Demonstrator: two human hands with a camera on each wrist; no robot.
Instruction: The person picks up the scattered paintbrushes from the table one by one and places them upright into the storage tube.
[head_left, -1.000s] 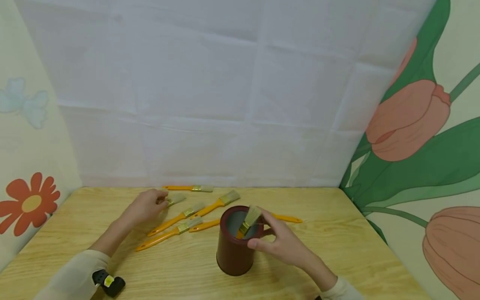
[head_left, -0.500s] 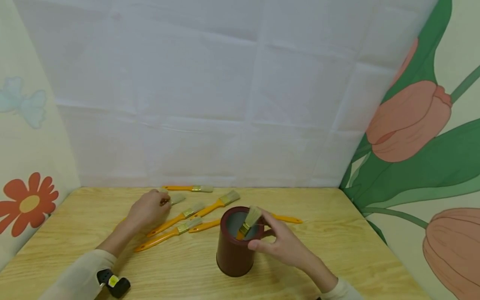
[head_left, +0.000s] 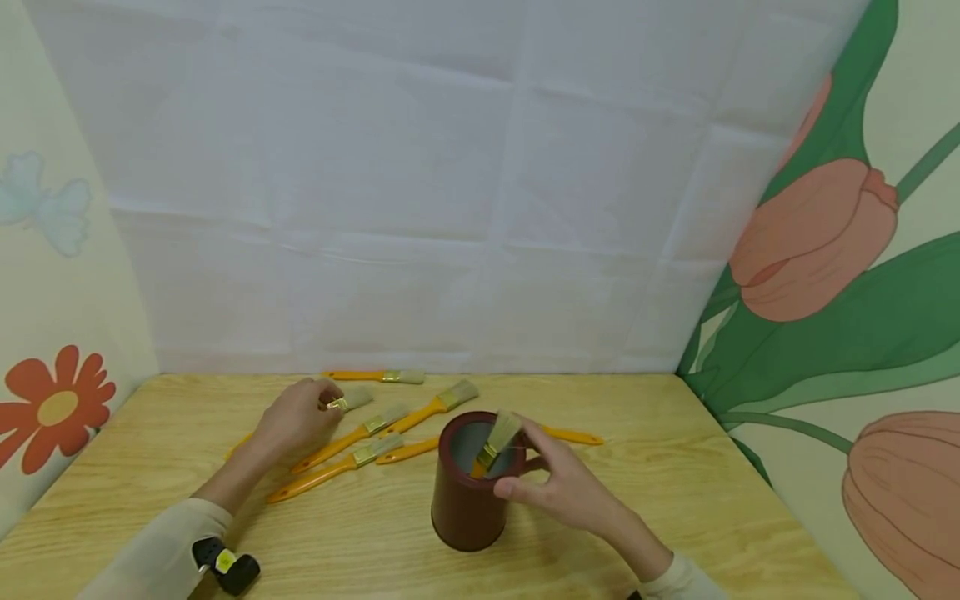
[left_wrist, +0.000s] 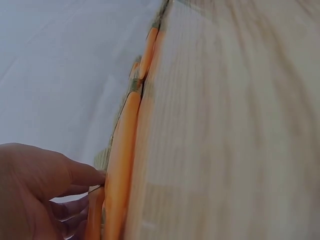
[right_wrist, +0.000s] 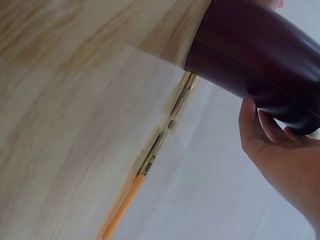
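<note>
My left hand point(head_left: 296, 417) is at the back left, its thumb and fingers pinching a paintbrush point(head_left: 356, 398) near its brass ferrule. That brush's bristles point right, and the hand covers most of its orange handle. In the left wrist view the fingertips meet beside an orange handle point(left_wrist: 95, 215) low over the wood. A dark red-brown mug point(head_left: 467, 512) stands upright front of centre. Inside it leans a paintbrush point(head_left: 505, 431), bristles up above the rim. My right hand point(head_left: 566, 487) holds the mug at its handle side, thumb by the rim; the right wrist view shows the fingers curled beneath its dark wall point(right_wrist: 250, 55).
Several orange-handled paintbrushes point(head_left: 315, 481) lie left of the mug on the wooden table point(head_left: 360, 550). Another brush point(head_left: 360, 377) lies along the back edge, and an orange handle point(head_left: 573, 436) shows behind the right hand. A white sheet point(head_left: 390, 208) hangs behind the table.
My left hand has shifted slightly right, and its fingers have drawn in on the brush, whose handle end now shows left of the forearm. The right hand and mug have stayed in place.
</note>
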